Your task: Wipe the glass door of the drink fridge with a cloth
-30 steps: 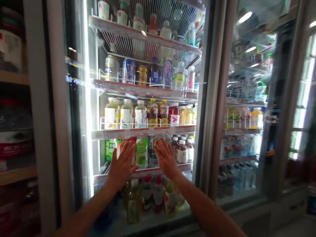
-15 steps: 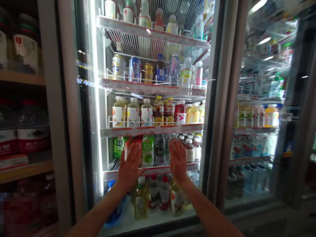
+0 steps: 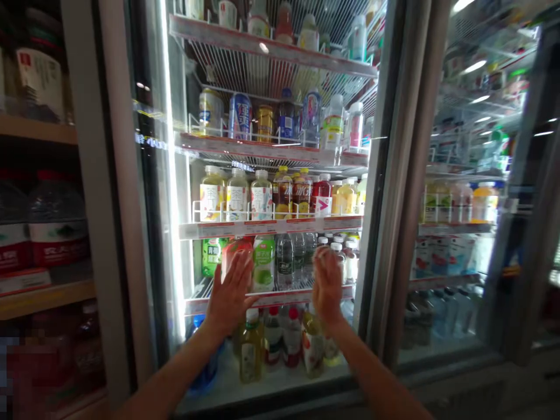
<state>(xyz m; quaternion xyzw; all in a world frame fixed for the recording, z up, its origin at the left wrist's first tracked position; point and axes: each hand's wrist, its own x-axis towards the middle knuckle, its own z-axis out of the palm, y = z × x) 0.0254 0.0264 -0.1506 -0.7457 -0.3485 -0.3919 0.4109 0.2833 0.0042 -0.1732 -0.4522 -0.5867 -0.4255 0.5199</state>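
My left hand [image 3: 231,291] is stretched out flat, its fingers pointing up, in front of a red-labelled bottle [image 3: 231,252] in the lit drinks fridge. Beside its fingertips is a green-labelled bottle [image 3: 263,262]. My right hand [image 3: 327,286] is raised with its fingers extended upward, somewhat blurred, near several white-capped bottles [image 3: 338,256]. A pale patch shows at its fingertips; I cannot tell whether that is a reflection. Reflections lie across the glass door [image 3: 146,125]. Whether either palm touches the glass is unclear. Neither hand visibly holds a drink.
Wire shelves hold rows of bottles and cans, such as a blue can [image 3: 240,116] and tea bottles [image 3: 261,195]. A metal door frame [image 3: 409,192] stands at the right, with another glass-fronted fridge beyond. Wooden shelves [image 3: 39,128] with large bottles are at the left.
My right hand has shifted a little to the right, widening the gap between the hands. My left hand stays nearly in place. The view has moved slightly.
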